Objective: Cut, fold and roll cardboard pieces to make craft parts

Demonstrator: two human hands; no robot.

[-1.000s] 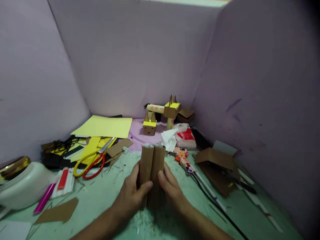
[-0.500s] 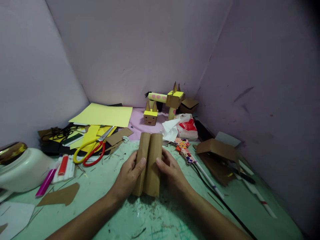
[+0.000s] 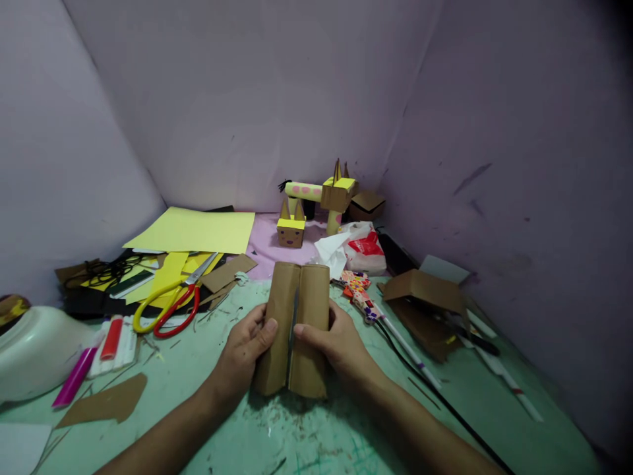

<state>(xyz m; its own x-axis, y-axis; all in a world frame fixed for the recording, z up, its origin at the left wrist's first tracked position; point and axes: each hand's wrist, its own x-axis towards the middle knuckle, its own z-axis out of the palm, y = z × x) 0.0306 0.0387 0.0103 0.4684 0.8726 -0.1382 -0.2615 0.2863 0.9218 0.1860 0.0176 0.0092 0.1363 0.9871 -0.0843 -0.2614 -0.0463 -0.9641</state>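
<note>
Above the front middle of the table, curled brown cardboard (image 3: 312,297) is held between my two hands. Its two rounded halves lie side by side with a narrow grey gap between them; whether they join underneath I cannot see. My left hand (image 3: 250,340) is closed around the left half, thumb on top and fingers behind. The right half is gripped by my right hand (image 3: 329,336), whose thumb presses close to the gap and whose other fingers are mostly hidden beneath.
Scissors with red and yellow handles (image 3: 171,307) lie on paper scraps at left, near markers (image 3: 113,340) and a white rounded pot (image 3: 42,356). Behind stand a cardboard animal figure (image 3: 337,191) and a box head (image 3: 291,234). A cardboard box piece (image 3: 422,297) lies right.
The cardboard halves have flattened and widened, and the gap between them shows more. My right thumb has moved inward near the gap. The view has shifted slightly.
</note>
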